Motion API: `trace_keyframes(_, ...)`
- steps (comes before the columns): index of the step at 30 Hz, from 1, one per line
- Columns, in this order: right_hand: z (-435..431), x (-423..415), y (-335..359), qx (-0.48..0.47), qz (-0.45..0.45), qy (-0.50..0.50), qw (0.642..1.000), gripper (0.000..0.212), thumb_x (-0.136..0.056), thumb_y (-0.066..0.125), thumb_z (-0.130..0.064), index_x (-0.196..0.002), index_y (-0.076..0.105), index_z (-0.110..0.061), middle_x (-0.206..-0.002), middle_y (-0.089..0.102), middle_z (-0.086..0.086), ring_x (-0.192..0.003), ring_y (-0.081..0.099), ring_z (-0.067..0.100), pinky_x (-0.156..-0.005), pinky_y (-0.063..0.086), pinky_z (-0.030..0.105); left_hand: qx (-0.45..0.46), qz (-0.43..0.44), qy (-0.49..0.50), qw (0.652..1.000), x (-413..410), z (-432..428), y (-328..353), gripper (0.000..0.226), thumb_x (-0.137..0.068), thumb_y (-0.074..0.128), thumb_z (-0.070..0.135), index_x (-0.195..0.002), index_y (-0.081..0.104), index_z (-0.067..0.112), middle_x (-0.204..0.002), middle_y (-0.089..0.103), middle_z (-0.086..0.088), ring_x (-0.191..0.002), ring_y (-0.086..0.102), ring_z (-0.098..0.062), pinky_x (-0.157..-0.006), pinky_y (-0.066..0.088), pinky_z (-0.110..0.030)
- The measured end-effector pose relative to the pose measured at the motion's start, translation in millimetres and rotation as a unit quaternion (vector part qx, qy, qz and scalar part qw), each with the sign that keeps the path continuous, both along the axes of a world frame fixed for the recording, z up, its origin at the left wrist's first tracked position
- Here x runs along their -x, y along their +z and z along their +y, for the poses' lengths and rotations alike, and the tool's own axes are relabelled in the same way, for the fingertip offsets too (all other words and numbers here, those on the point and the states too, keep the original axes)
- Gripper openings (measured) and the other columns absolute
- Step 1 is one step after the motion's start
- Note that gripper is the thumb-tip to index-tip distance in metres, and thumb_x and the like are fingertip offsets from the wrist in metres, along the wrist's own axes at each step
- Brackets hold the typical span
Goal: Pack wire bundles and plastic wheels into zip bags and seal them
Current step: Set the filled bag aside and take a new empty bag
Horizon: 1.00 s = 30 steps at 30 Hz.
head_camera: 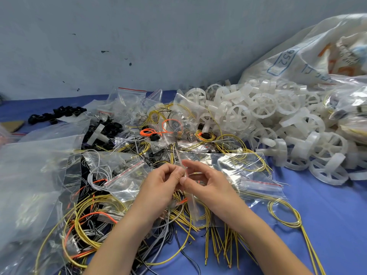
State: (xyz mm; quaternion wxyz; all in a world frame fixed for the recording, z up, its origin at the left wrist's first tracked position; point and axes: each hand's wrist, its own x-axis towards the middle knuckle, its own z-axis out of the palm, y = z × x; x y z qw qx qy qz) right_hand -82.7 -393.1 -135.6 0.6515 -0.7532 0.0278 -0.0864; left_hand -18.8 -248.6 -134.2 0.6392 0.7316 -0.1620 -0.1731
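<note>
**Both hands pinch one small zip bag above the wire heap**

A grey-blue wall (139, 46) stands behind a table with a blue cover (327, 205); at the far right a big white woven sack (297, 46) lies against the wall, with blue printing on it. Below the sack is a wide heap of white plastic wheels (264, 108), which reaches down onto the blue cover at the right. On the left side lie large clear plastic bags (29, 175), one over another. Between them and the wheels spreads a tangle of wire bundles (95, 221), mostly yellow, with some orange, grey and black; one yellow loop (286, 213) lies apart on the bare cover at the right. Empty zip bags with red strips (127, 175) lie on the wires near the middle.

The left hand (160, 187) and the right hand (208, 185) meet over the middle of the tangle; each pinches, with thumb and curled fingers, the same small zip bag (193, 205), which is seen edge-on between them. What it contains I cannot tell. Small black parts (57, 114) lie at the far left.
</note>
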Motion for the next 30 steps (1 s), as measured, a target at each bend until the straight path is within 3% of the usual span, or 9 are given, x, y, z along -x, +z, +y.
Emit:
trace_keyframes(5, -0.6, -0.5, -0.7, 0.004, 0.005, 0.000, 1.000, 0.041, -0.094, 0.067, -0.021, -0.133, 0.060, -0.027, -0.113, 0.067, -0.008, -0.105, 0.066, 0.006, -0.092, 0.055, 0.027, 0.006, 0.001, 0.006, 1.000, 1.3, -1.7, 0.4, 0.020, -0.097, 0.056, 0.032, -0.091, 0.069, 0.020, -0.085, 0.074, -0.005, -0.083, 0.071, -0.017, -0.066, 0.059, -0.037)
trace_keyframes(9, -1.6, -1.7, -2.2, -0.011, 0.013, -0.020, 1.000, 0.025, -0.093, 0.065, -0.020, -0.116, 0.068, -0.028, -0.099, 0.074, -0.009, -0.089, 0.070, 0.003, -0.073, 0.053, 0.015, 0.018, -0.020, -0.011, 1.000, 6.4, -3.4, 0.9, 0.019, -0.098, 0.055, 0.026, -0.088, 0.067, 0.014, -0.077, 0.072, -0.007, -0.078, 0.071, -0.022, -0.054, 0.050, -0.017)
trace_keyframes(12, -1.9, -2.3, -3.5, -0.034, 0.037, -0.041, 0.998, 0.008, -0.093, 0.067, -0.025, -0.096, 0.072, -0.020, -0.078, 0.073, -0.007, -0.068, 0.070, 0.009, -0.061, 0.054, 0.020, 0.030, -0.017, -0.010, 0.999, 8.3, -3.6, 0.9, 0.020, -0.099, 0.054, 0.025, -0.085, 0.064, 0.014, -0.074, 0.070, -0.005, -0.074, 0.070, -0.024, -0.047, 0.043, -0.011)
trace_keyframes(15, -3.1, -2.2, -2.9, -0.050, 0.046, -0.042, 0.997, 0.015, -0.093, 0.067, -0.028, -0.086, 0.069, -0.014, -0.076, 0.073, 0.001, -0.063, 0.071, 0.020, -0.057, 0.057, 0.028, 0.029, -0.019, 0.004, 0.999, 7.8, -2.6, 0.0, 0.023, -0.098, 0.054, 0.026, -0.078, 0.063, 0.020, -0.072, 0.068, 0.000, -0.070, 0.067, -0.013, -0.048, 0.043, -0.011)
trace_keyframes(17, -1.5, -0.8, -2.5, -0.026, 0.027, -0.053, 0.998, 0.016, -0.093, 0.068, -0.029, -0.080, 0.068, -0.020, -0.074, 0.072, 0.001, -0.059, 0.069, 0.017, -0.053, 0.054, 0.026, 0.021, -0.023, 0.012, 0.999, 8.1, -4.0, -0.7, 0.022, -0.099, 0.053, 0.026, -0.079, 0.061, 0.019, -0.070, 0.067, 0.001, -0.069, 0.065, -0.012, -0.048, 0.043, -0.012)
trace_keyframes(20, 3.2, 1.8, -3.1, 0.050, -0.019, -0.095, 0.994, 0.019, -0.091, 0.068, -0.033, -0.074, 0.064, -0.024, -0.064, 0.069, -0.002, -0.051, 0.064, 0.009, -0.047, 0.048, 0.019, 0.010, -0.051, 0.020, 0.998, 10.5, -8.5, -0.9, 0.022, -0.098, 0.053, 0.031, -0.089, 0.061, 0.013, -0.074, 0.069, -0.004, -0.072, 0.069, -0.019, -0.055, 0.050, -0.017)
trace_keyframes(25, 5.4, 4.5, 0.3, 0.158, -0.075, -0.133, 0.976, 0.019, -0.092, 0.066, -0.033, -0.077, 0.064, -0.022, -0.065, 0.068, -0.008, -0.059, 0.064, 0.010, -0.054, 0.050, 0.025, -0.019, -0.091, 0.001, 0.996, 14.6, -9.7, 1.2, 0.032, -0.099, 0.049, 0.033, -0.087, 0.061, 0.006, -0.069, 0.065, 0.000, -0.067, 0.063, -0.017, -0.062, 0.051, -0.026)
trace_keyframes(30, 5.4, 5.3, 1.6, 0.123, -0.065, -0.113, 0.984, 0.015, -0.094, 0.065, -0.028, -0.081, 0.064, -0.021, -0.066, 0.070, -0.009, -0.056, 0.065, 0.006, -0.051, 0.047, 0.016, -0.011, -0.092, -0.031, 0.995, 16.5, -2.6, 3.2, 0.028, -0.100, 0.049, 0.032, -0.076, 0.060, 0.024, -0.067, 0.060, 0.007, -0.059, 0.054, -0.004, -0.053, 0.044, -0.018)
